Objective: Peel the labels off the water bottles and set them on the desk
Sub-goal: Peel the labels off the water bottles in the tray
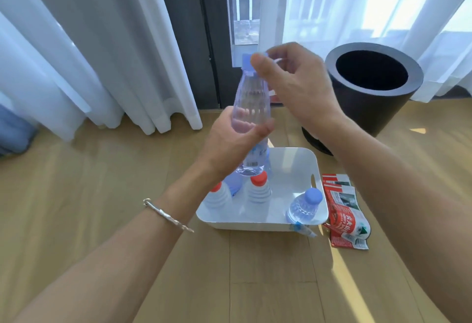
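Blue-capped water bottle (251,100), mid-frame: my left hand (229,141) fingers curl round its body; right hand (293,85) fingers pinch the cap (247,61). Risk: a jerky pull tears the label (255,158), or it slips into white bin (255,225).

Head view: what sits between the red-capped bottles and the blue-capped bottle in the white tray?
Nothing. In the head view, only the bare floor of the white tray shows between the closest red-capped bottle and the blue-capped bottle.

bin (408,108) behind tray (301,224)
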Available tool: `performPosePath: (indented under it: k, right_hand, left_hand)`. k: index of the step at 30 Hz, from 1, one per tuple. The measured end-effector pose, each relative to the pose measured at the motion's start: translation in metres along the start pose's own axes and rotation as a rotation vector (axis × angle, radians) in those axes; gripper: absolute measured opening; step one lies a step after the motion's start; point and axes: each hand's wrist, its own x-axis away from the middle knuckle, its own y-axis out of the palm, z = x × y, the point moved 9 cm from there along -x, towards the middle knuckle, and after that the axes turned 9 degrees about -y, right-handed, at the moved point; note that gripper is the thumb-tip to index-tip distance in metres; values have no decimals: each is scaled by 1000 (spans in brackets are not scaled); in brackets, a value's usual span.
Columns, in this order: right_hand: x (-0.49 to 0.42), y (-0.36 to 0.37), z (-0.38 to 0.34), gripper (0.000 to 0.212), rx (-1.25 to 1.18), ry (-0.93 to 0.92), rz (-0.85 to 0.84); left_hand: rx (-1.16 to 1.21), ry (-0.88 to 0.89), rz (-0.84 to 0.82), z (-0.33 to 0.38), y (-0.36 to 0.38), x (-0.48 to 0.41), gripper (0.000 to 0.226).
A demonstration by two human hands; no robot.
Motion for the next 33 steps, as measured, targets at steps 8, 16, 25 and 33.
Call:
performPosePath:
  k: [8, 16, 25, 33]
  right_hand:
    - [38, 77, 46, 18, -91, 140, -293]
    - [49, 106, 46, 31, 11, 40, -323]
    - [48, 103, 70, 62, 73, 54, -407]
    - [46, 97, 76, 56, 21, 70, -377]
  left_hand:
    - [471, -266, 157, -29, -49, -10, 54]
    - [547, -345, 139, -40, -40, -11, 42]
    - [483, -368, 188, -45, -31, -18, 54]
    - [510, -358, 201, -43, -30, -20, 58]
